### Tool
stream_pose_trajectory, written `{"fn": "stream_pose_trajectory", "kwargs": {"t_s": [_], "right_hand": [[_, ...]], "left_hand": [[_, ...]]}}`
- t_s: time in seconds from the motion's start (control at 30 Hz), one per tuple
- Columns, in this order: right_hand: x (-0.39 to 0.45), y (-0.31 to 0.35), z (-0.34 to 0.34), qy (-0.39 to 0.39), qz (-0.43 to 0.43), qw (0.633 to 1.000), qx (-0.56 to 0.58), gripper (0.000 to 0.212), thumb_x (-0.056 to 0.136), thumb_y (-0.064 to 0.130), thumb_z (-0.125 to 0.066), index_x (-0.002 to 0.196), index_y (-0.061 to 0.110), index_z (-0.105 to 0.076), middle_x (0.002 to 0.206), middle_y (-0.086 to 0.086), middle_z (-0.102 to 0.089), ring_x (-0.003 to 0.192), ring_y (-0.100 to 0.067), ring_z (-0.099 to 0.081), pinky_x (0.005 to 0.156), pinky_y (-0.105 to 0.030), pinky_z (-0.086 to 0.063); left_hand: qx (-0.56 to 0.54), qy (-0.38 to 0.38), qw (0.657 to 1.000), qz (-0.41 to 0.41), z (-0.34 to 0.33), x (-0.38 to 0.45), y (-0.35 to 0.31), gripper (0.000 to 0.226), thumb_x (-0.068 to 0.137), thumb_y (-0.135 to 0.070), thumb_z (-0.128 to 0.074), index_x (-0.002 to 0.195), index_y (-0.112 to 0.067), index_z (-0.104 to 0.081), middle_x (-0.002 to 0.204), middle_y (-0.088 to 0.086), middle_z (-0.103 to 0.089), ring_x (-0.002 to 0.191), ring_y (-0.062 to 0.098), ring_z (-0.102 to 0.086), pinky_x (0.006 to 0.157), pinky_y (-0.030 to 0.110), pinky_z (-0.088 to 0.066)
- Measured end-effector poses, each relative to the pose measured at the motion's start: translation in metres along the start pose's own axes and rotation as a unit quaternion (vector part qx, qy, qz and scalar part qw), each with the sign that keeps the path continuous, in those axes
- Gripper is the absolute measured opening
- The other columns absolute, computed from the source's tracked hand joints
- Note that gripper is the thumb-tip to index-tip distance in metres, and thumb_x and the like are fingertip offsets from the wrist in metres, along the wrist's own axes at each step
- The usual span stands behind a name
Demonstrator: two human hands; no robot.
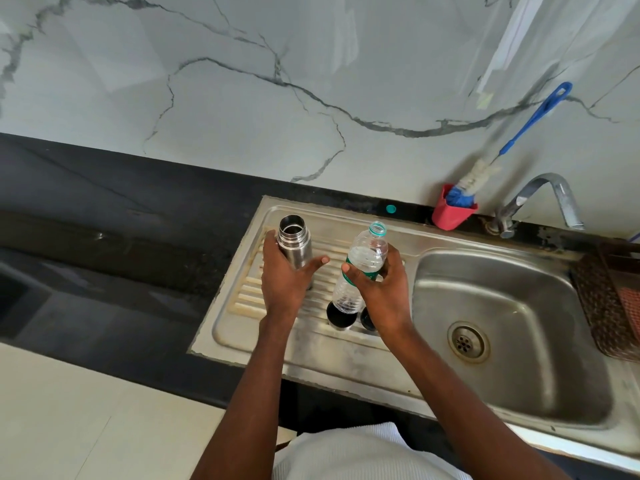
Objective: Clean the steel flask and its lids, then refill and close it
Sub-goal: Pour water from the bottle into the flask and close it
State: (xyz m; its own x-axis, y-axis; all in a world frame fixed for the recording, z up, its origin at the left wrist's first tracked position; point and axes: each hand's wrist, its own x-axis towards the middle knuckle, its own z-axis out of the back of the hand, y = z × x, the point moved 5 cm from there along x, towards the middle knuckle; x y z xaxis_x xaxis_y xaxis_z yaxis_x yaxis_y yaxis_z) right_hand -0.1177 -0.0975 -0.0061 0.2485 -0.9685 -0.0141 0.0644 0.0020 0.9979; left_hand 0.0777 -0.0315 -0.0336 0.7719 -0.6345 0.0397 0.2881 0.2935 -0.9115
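The steel flask (294,244) is standing upright and uncapped on the ribbed draining board (249,292) of the sink unit, its open mouth facing up. The left hand (282,282) is wrapping around the lower body of the flask from the near side, thumb stretching out to the right, fingers curling behind the wall; it is holding the flask steady.

Handling judgement: rigid, smooth metal wall, probably wet, so likely slippery. Empty, it should be light and easy to tip on the ridges. The mid-body grip looks right; the threaded neck should stay free for pouring.

Just right of the left hand, the right hand (379,289) is gripping a clear plastic water bottle (360,268) around its middle, at the green label band. The bottle is open at the top, tilting slightly away, and holding some water. Thin plastic, so it is likely to buckle under a hard squeeze.

Beneath the right hand, two dark round lids (341,318) are lying on the draining board, partly hidden by the bottle and wrist; they are apart from the flask.

Further right of the right hand: the sink basin (512,306) with its drain. Beyond it, the tap (540,199), and a red holder (452,211) containing a blue-handled bottle brush (512,140) that is leaning on the marble wall.

Step judged: refilling about to begin.
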Motion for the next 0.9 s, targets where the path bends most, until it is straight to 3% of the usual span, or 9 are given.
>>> {"fn": "stream_pose_trajectory", "kwargs": {"t_s": [0.07,0.13,0.2,0.3,0.37,0.47,0.6,0.77,0.9], "right_hand": [[0.001,0.000,0.007,-0.001,0.009,1.000,-0.003,0.063,0.080,0.020,-0.089,0.133,0.023,-0.055,0.118,0.008,-0.071,0.108,-0.008,-0.068,0.086,-0.023,-0.056],[0.004,0.001,0.016,-0.009,0.016,1.000,-0.009,0.068,0.077,0.027,-0.091,0.133,0.025,-0.052,0.120,0.009,-0.069,0.110,-0.009,-0.067,0.090,-0.032,-0.058],[0.007,0.003,0.027,-0.017,0.018,1.000,-0.009,0.072,0.074,0.037,-0.091,0.132,0.027,-0.049,0.123,0.008,-0.066,0.113,-0.011,-0.066,0.095,-0.043,-0.058],[0.014,0.012,0.047,-0.029,0.031,0.999,-0.012,0.070,0.077,0.036,-0.090,0.133,0.026,-0.050,0.123,0.011,-0.066,0.113,-0.010,-0.065,0.095,-0.042,-0.058],[0.020,0.018,0.063,-0.037,0.049,0.998,-0.023,0.066,0.081,0.032,-0.089,0.136,0.025,-0.052,0.122,0.011,-0.069,0.111,-0.009,-0.066,0.093,-0.035,-0.058],[0.033,0.020,0.090,-0.060,0.062,0.995,-0.040,0.064,0.083,0.027,-0.087,0.139,0.023,-0.055,0.122,0.010,-0.070,0.110,-0.008,-0.068,0.093,-0.028,-0.056],[0.060,0.015,0.128,-0.072,0.052,0.990,-0.110,0.063,0.084,0.032,-0.086,0.139,0.028,-0.055,0.116,0.020,-0.069,0.104,0.007,-0.064,0.081,-0.014,-0.052],[0.095,0.004,0.158,-0.073,0.002,0.986,-0.149,0.065,0.083,0.037,-0.085,0.138,0.026,-0.051,0.119,0.016,-0.063,0.106,-0.007,-0.062,0.084,-0.025,-0.048],[0.112,-0.012,0.162,-0.075,-0.021,0.983,-0.164,0.058,0.082,0.036,-0.086,0.131,0.026,-0.056,0.111,0.014,-0.065,0.103,-0.009,-0.064,0.076,-0.020,-0.046]], "left_hand": [[-0.013,-0.016,1.000,0.005,0.004,-0.005,-0.002,0.128,0.063,-0.075,-0.088,0.161,-0.023,-0.025,0.162,0.000,-0.038,0.146,0.017,-0.041,0.113,0.037,-0.040],[-0.032,-0.077,0.996,-0.017,0.015,-0.014,-0.017,0.117,0.076,-0.073,-0.080,0.163,-0.019,-0.023,0.165,0.003,-0.031,0.153,0.019,-0.032,0.121,0.039,-0.034],[-0.051,-0.171,0.980,-0.093,0.030,-0.027,-0.045,0.084,0.093,-0.057,-0.072,0.155,-0.013,-0.037,0.156,0.004,-0.042,0.147,0.020,-0.042,0.118,0.042,-0.041],[-0.077,-0.242,0.937,-0.241,0.035,-0.045,-0.093,0.018,0.105,-0.018,-0.063,0.123,-0.014,-0.059,0.124,-0.003,-0.059,0.115,0.022,-0.059,0.096,0.037,-0.050],[-0.103,-0.202,0.935,-0.271,0.015,-0.045,-0.112,0.011,0.106,-0.004,-0.057,0.110,-0.012,-0.064,0.109,-0.003,-0.064,0.100,0.022,-0.063,0.086,0.034,-0.052],[-0.088,-0.079,0.977,-0.179,-0.040,-0.030,-0.112,0.019,0.102,-0.003,-0.059,0.116,-0.011,-0.068,0.110,-0.001,-0.072,0.101,0.010,-0.067,0.084,0.019,-0.052],[-0.019,0.086,0.991,-0.097,-0.124,-0.011,-0.089,0.015,0.097,-0.006,-0.066,0.108,-0.014,-0.074,0.104,-0.003,-0.075,0.091,0.001,-0.064,0.088,0.027,-0.054],[0.060,0.151,0.985,-0.063,-0.185,0.017,-0.080,0.013,0.095,-0.010,-0.066,0.101,-0.014,-0.078,0.101,-0.001,-0.077,0.092,0.010,-0.067,0.073,0.004,-0.039],[0.131,0.170,0.974,-0.067,-0.225,0.053,-0.080,0.020,0.097,-0.018,-0.065,0.110,-0.014,-0.080,0.112,0.004,-0.078,0.105,0.020,-0.071,0.085,0.021,-0.045]]}}
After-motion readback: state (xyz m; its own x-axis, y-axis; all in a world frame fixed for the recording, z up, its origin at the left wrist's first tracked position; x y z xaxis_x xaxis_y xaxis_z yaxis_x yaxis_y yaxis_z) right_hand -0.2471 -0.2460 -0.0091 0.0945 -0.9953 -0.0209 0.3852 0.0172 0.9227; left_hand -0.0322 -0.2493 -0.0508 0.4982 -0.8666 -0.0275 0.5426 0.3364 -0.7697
